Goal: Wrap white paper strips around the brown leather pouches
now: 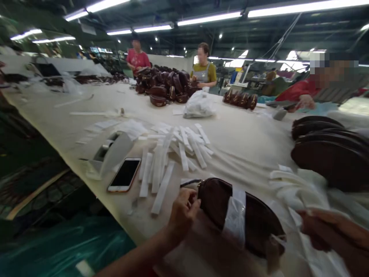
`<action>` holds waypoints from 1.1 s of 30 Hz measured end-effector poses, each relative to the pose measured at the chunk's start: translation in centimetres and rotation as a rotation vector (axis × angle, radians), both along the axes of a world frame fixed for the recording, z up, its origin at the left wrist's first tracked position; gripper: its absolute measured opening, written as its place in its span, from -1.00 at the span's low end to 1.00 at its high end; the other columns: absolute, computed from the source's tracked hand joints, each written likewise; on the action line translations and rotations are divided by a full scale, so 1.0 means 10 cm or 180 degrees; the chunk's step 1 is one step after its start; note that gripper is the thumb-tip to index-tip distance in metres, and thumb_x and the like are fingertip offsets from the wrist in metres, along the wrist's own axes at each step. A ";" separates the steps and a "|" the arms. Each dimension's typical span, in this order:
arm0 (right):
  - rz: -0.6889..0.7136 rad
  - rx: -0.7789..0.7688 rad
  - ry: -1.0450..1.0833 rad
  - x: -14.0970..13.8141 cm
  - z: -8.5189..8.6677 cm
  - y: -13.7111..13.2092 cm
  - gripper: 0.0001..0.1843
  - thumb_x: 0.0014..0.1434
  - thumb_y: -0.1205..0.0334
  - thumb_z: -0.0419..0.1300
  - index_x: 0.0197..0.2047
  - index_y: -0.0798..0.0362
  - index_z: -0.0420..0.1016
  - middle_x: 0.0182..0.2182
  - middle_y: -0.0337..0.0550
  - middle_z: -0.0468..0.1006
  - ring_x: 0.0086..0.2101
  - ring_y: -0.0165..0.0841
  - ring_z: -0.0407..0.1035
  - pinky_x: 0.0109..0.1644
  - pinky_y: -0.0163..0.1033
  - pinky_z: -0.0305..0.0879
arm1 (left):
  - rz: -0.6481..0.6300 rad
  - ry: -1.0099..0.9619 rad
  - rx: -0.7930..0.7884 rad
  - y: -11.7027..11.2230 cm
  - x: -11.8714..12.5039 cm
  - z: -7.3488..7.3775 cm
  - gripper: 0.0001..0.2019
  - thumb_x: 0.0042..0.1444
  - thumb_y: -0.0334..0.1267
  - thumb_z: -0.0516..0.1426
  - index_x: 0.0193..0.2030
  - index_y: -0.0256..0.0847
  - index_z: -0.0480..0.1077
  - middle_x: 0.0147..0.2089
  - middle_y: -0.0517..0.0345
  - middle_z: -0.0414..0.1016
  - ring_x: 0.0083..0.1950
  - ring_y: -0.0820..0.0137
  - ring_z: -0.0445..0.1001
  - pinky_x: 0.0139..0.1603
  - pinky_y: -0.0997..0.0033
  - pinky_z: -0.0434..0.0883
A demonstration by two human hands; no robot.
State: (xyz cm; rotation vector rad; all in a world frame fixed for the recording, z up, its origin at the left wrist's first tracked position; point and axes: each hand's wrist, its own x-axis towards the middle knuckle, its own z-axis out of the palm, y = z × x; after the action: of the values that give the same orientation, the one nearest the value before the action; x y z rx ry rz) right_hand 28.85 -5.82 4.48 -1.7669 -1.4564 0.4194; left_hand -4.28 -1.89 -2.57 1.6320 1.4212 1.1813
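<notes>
A dark brown bag [253, 219] lies on the cream table [248, 150] right in front of me, with a white plastic strip [235, 215] wrapped across its middle. My left hand [182, 212] is closed in a pinch at the bag's left end, by its metal fitting. My right hand [325, 229] is closed at the lower right, next to the bag's other end, and is blurred; what it grips is unclear. Several white paper strips [173, 154] lie scattered just beyond my left hand.
A smartphone [124, 175] and a tape dispenser [111, 152] lie near the table's left edge. Stacked brown bags [328, 154] sit at right, a larger pile [164, 86] and a plastic sack [198, 105] farther back. Three other people work along the far side.
</notes>
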 end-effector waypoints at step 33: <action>0.1278 -0.1188 0.0616 -1.49 -0.16 1.16 -0.41 -0.08 -0.29 0.23 -0.19 0.04 0.50 -0.32 -0.05 0.61 -0.38 -0.26 0.53 -0.27 -0.20 0.49 | -0.0529 -0.0175 -0.0487 0.66 0.02 -0.33 -0.82 -0.07 -0.54 0.07 -0.37 -0.24 0.42 -0.35 0.16 0.43 -0.27 0.41 0.40 -0.16 0.46 0.35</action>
State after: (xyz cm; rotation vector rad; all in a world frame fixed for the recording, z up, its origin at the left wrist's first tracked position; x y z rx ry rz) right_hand 13.98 5.76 2.91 -1.6445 -1.6690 1.1005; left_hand -4.06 4.72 -5.83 1.5666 1.2822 0.9911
